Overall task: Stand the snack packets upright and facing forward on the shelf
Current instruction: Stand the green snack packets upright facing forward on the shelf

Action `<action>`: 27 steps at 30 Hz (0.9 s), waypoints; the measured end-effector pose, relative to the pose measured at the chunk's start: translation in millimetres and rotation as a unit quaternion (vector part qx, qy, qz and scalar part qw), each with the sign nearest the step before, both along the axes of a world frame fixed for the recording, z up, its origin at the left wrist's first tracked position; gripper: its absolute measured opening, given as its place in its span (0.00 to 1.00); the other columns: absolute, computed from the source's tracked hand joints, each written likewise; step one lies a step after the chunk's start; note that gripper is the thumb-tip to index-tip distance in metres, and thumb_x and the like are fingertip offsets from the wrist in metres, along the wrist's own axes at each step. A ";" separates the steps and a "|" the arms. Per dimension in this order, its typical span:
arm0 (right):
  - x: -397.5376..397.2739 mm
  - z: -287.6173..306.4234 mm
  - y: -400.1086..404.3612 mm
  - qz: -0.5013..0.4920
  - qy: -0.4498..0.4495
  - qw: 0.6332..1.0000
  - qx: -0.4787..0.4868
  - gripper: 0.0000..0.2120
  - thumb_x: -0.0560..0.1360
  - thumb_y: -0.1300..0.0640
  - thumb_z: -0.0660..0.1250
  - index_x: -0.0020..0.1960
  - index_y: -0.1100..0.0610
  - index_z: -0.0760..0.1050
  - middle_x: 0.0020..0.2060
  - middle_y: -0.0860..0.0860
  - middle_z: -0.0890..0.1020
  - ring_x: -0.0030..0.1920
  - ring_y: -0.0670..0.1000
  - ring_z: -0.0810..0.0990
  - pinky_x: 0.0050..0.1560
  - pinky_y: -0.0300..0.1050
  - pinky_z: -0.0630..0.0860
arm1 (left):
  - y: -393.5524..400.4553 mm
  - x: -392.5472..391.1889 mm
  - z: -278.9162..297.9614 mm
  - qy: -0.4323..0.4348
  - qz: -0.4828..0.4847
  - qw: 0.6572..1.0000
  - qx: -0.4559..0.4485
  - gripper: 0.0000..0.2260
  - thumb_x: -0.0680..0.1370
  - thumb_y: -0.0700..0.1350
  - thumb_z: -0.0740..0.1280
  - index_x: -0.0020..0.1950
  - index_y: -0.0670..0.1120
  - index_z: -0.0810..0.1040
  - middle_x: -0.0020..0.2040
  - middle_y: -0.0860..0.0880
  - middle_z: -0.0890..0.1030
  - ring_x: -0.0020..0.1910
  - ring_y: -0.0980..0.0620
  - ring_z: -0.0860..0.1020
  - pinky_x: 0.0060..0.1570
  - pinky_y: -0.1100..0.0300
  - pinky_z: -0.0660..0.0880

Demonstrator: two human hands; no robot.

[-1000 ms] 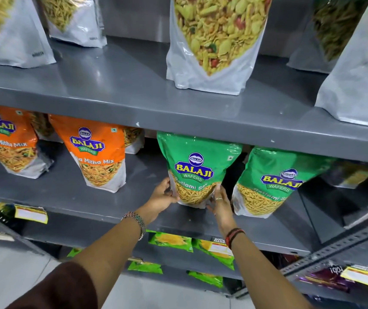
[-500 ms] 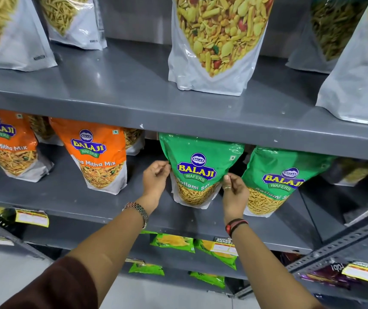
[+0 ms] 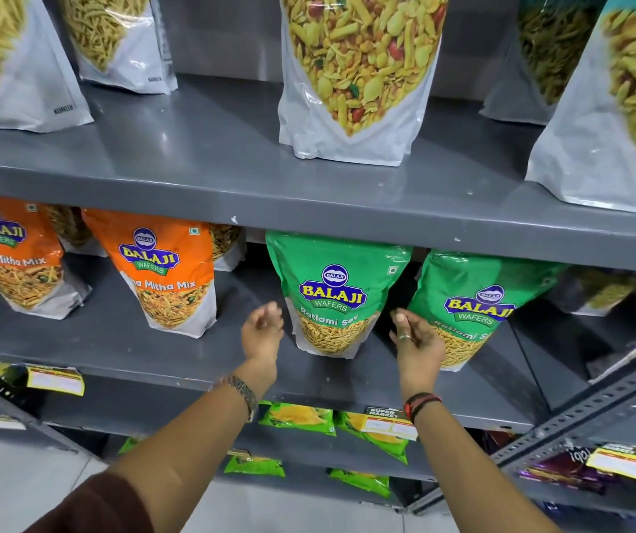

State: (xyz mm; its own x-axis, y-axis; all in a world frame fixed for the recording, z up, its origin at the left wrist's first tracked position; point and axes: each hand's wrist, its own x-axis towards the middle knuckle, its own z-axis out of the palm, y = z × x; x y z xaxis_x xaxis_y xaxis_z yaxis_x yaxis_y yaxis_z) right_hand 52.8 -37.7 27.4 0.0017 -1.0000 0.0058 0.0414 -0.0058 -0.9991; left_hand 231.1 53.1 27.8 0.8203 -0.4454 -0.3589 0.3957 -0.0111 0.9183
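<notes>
- Green Ratlami Sev packet (image 3: 333,298) stands upright, label forward, on the grey shelf (image 3: 124,340), between both hands, touching neither.
- Left hand (image 3: 262,334) and right hand (image 3: 416,340) loosely open, empty.

Bare shelf (image 3: 108,340) lay open at centre-left between the orange packet (image 3: 166,271) and green packet (image 3: 335,294); the upper shelf (image 3: 308,209) overhung both.

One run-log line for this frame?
left hand: open, off packet | right hand: open | green Ratlami Sev packet: upright, facing forward
</notes>
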 end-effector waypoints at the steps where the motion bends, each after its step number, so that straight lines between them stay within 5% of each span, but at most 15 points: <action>1: -11.0 -5.6 1.0 -0.002 0.006 1.000 -0.003 0.04 0.75 0.59 0.65 0.47 0.56 0.79 0.44 0.55 0.83 0.45 0.50 0.81 0.46 0.41 0.81 | 4.3 -8.8 -5.9 0.055 0.002 0.998 0.005 0.05 0.79 0.40 0.61 0.52 0.43 0.76 0.48 0.42 0.77 0.39 0.51 0.76 0.38 0.64 0.75; 6: -61.9 -24.4 -2.5 -0.071 0.095 0.993 -0.024 0.03 0.74 0.57 0.66 0.45 0.54 0.79 0.42 0.53 0.82 0.46 0.51 0.78 0.49 0.42 0.71 | 8.1 -53.6 -28.2 0.159 -0.127 0.976 0.073 0.15 0.80 0.37 0.58 0.66 0.37 0.71 0.41 0.46 0.77 0.39 0.49 0.76 0.43 0.59 0.74; 9: -79.8 -22.6 -11.0 -0.111 0.102 0.988 -0.035 0.08 0.76 0.57 0.63 0.49 0.60 0.77 0.43 0.54 0.80 0.44 0.52 0.76 0.45 0.36 0.68 | -5.3 -80.7 -25.0 0.159 -0.238 0.955 0.078 0.17 0.80 0.40 0.57 0.68 0.38 0.69 0.54 0.42 0.78 0.56 0.42 0.77 0.58 0.52 0.73; 13: -101.9 -13.6 -36.6 -0.168 0.041 0.985 -0.027 0.10 0.77 0.61 0.59 0.55 0.63 0.74 0.47 0.54 0.77 0.48 0.51 0.74 0.39 0.28 0.68 | -36.3 -117.2 -10.4 0.085 -0.325 0.941 0.052 0.17 0.79 0.42 0.60 0.68 0.43 0.69 0.68 0.42 0.72 0.66 0.43 0.72 0.60 0.54 0.71; 15: -109.9 -7.0 -54.4 -0.134 0.003 0.991 0.005 0.14 0.78 0.61 0.58 0.62 0.64 0.71 0.52 0.53 0.74 0.54 0.49 0.72 0.45 0.23 0.69 | -51.0 -131.5 -3.5 0.042 -0.315 0.948 0.035 0.19 0.79 0.44 0.61 0.71 0.48 0.67 0.71 0.45 0.70 0.69 0.46 0.70 0.61 0.55 0.70; 20: -122.9 5.4 -91.2 0.005 -0.037 0.993 0.111 0.18 0.79 0.56 0.58 0.67 0.60 0.68 0.60 0.57 0.75 0.61 0.56 0.73 0.69 0.57 0.67 | -82.0 -157.1 10.7 -0.060 -0.226 0.972 0.007 0.23 0.78 0.50 0.62 0.73 0.51 0.64 0.68 0.53 0.68 0.65 0.57 0.68 0.62 0.62 0.66; 27: -134.3 1.5 -105.3 -0.011 -0.036 0.990 0.137 0.11 0.77 0.61 0.63 0.58 0.63 0.75 0.60 0.63 0.78 0.58 0.57 0.75 0.67 0.60 0.69 | -101.8 -170.0 11.9 0.004 -0.118 0.993 -0.008 0.21 0.76 0.46 0.66 0.68 0.41 0.71 0.68 0.43 0.74 0.66 0.47 0.73 0.68 0.48 0.69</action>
